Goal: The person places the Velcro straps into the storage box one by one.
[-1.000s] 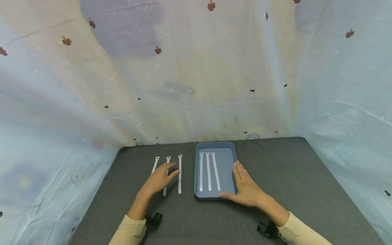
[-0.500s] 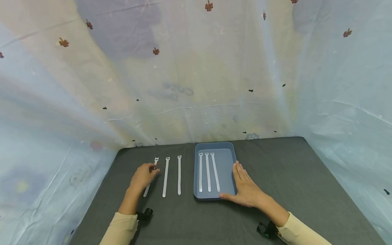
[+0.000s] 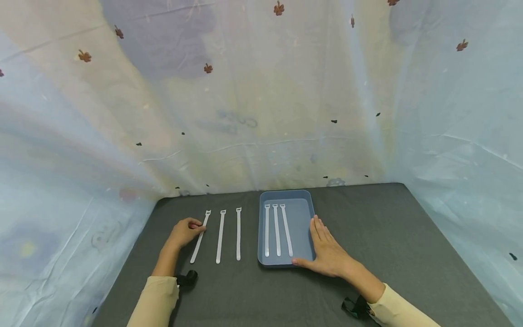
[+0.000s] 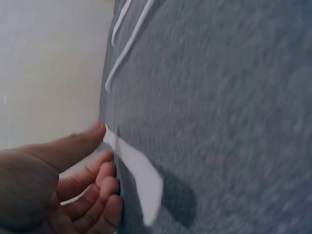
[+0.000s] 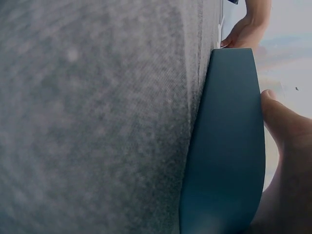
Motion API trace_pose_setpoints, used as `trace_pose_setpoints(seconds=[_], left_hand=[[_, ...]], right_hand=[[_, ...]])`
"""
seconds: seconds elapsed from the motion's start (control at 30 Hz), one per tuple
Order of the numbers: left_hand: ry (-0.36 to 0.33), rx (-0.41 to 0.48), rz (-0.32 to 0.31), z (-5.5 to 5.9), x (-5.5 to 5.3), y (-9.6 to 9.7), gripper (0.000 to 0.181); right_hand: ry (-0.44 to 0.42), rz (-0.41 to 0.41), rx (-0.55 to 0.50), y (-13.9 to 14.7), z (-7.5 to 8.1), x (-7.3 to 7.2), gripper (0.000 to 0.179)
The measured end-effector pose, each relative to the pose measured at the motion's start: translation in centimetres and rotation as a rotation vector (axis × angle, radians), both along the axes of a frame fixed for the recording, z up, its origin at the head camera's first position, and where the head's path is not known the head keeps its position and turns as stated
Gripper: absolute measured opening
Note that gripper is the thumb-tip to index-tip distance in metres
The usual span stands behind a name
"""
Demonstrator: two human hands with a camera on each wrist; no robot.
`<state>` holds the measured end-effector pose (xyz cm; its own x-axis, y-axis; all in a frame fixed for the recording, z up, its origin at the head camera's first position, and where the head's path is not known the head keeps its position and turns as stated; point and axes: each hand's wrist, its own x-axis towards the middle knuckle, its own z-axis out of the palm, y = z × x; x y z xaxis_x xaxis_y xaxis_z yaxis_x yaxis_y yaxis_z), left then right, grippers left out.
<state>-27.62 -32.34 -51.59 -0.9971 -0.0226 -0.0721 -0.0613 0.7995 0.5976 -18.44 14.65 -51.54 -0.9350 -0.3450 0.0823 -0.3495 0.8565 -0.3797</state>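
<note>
Three white straps (image 3: 220,236) lay on the dark tabletop (image 3: 245,295) left of the blue tray (image 3: 303,231), and your left hand (image 3: 183,232) pinched the leftmost strap (image 3: 196,247) between thumb and fingers! Your right hand (image 3: 330,255), fingers straight, rested along the tray's right side, thumb at the near rim; three more straps (image 3: 277,231) lay inside.

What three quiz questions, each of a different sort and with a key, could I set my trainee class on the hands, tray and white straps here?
1. How many white straps lie inside the blue tray?
2. True or false: the right hand touches the blue tray.
3. Fill in: of the three straps outside the tray, the left hand pinches the ___ one, as the head view shows them.

Key:
1. Three.
2. True.
3. Leftmost.
</note>
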Motion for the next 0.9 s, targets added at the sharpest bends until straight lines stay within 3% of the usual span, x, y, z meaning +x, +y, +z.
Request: trace_pose_setpoints(seconds=[0.13,0.3,0.9], left_hand=[[-0.040,0.026,0.017,-0.17,-0.46,-0.34,0.037],[-0.034,0.035,0.021,0.00,-0.51,-0.21,0.035],[-0.015,-0.047,0.035,0.25,0.01,0.45,0.027]], right_hand=[[0.006,-0.003,0.002,-0.02,-0.03,0.04,0.129],[0.016,-0.009,-0.001,0.01,-0.05,0.03,0.128],[-0.006,-0.005,0.002,0.04,-0.15,-0.06,0.130]])
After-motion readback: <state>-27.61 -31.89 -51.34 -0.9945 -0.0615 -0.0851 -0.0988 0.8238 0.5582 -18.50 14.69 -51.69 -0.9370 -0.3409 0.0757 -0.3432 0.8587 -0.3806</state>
